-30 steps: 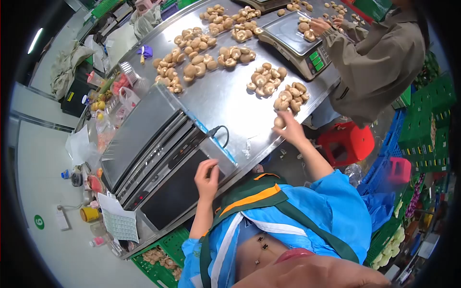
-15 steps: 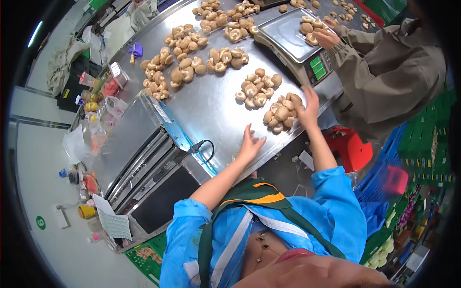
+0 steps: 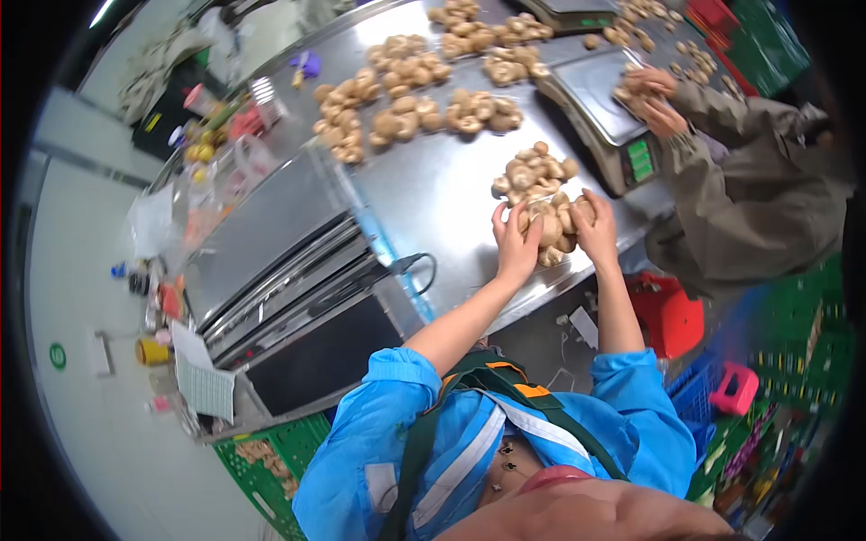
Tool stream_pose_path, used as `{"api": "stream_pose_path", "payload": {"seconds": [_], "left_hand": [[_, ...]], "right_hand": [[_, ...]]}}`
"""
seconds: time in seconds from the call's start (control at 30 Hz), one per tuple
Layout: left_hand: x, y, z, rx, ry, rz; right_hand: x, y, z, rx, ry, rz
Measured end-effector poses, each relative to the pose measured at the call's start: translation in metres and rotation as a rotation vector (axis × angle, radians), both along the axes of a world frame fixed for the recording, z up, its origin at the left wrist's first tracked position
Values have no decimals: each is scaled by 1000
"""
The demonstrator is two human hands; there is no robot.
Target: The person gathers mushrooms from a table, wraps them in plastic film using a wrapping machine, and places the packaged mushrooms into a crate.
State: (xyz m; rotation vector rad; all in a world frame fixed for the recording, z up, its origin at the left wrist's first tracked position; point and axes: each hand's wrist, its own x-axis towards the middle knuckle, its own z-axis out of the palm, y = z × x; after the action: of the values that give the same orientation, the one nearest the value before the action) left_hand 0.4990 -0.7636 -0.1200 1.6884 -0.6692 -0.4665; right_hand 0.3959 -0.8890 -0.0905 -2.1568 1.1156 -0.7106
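Observation:
A pile of brown mushrooms (image 3: 548, 227) lies near the table's front edge, cupped between my two hands. My left hand (image 3: 516, 245) presses against its left side, fingers curved round the mushrooms. From the other side my right hand (image 3: 595, 233) wraps round a mushroom at the pile's right edge. Just behind them sits another heap of mushrooms (image 3: 532, 171) on the metal table (image 3: 424, 194). Some of the pile's underside is hidden by my fingers.
Several more mushroom heaps (image 3: 406, 68) lie farther back. A digital scale (image 3: 591, 99) stands at the right, where a co-worker's hands (image 3: 658, 99) hold mushrooms. A wrapping machine (image 3: 280, 261) with a black cable (image 3: 417, 263) is at the left. A red stool (image 3: 672, 316) stands below.
My left hand has moved right and up to the front pile, and both hands now close round it. The co-worker's hands have gathered the mushrooms over the scale. The view has shifted.

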Motion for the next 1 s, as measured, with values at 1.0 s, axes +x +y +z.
{"api": "stream_pose_path", "payload": {"seconds": [1.0], "left_hand": [[375, 607, 151, 747, -1396, -655]], "right_hand": [[297, 269, 106, -748, 450, 1326]]}}
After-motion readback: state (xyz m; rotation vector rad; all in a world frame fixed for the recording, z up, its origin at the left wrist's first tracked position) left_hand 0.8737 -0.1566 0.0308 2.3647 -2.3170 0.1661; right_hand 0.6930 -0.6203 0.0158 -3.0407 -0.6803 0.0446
